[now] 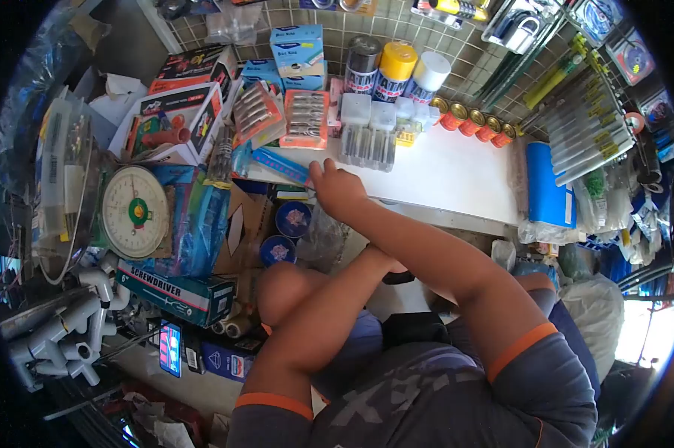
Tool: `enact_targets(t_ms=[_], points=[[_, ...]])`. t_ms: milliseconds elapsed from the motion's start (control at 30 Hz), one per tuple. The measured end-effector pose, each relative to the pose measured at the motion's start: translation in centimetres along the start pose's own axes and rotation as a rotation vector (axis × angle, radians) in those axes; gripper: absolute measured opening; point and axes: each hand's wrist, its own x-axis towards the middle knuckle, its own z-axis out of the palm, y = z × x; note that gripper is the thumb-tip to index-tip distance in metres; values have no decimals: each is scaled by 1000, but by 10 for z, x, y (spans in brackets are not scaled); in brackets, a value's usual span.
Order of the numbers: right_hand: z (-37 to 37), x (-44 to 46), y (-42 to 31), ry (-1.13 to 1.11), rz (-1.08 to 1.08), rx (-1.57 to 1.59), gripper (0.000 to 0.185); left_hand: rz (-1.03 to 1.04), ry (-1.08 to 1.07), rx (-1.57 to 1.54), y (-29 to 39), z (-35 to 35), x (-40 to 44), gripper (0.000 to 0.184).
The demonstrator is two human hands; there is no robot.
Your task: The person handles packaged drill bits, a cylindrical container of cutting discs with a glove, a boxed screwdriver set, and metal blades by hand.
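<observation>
My right hand [340, 191] reaches across to the near edge of the white shelf, its fingers bent and closed at the right end of a flat blue strip-shaped packet [281, 166]. Beneath my right forearm, my left hand [387, 259] is mostly hidden, and its fingers cannot be made out. Orange-backed packs of metal bits [305, 119] lie just behind the blue packet. To the right of them stand clear plastic cases [367, 147].
Spray cans [396, 71] and small red cans [471, 122] line the back of the white shelf [456, 175]. A dial scale [135, 211] and a screwdriver box [174, 293] are at left. Two blue round containers [293, 219] sit below the shelf edge.
</observation>
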Motion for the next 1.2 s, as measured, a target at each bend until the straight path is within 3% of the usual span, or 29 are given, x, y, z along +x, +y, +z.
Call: enact_targets(t_ms=[300,400,500,600,800,1067,1200], points=[[3,-2,3,-94,-17,-48,31,24,-83,-191,0,-19,-12,60],[-7,-19,14,-161,18,47,38,-56,-62,-24,6,-19,-14,59],[-9,-43,32,-109,41,27,38,-168,-123,-122,21,-31,-12,53],[-10,-69,60,-135,93,14,39,-57,-35,37,16,-12,-15,52],[-33,-131,130,-67,143,58,42,-265,-299,174,38,-34,-10,40],[-57,-194,258,8,248,-9,40,-254,-180,120,31,-39,-7,38],[-74,-201,280,24,260,88,42,-227,-55,78,36,-45,0,39]])
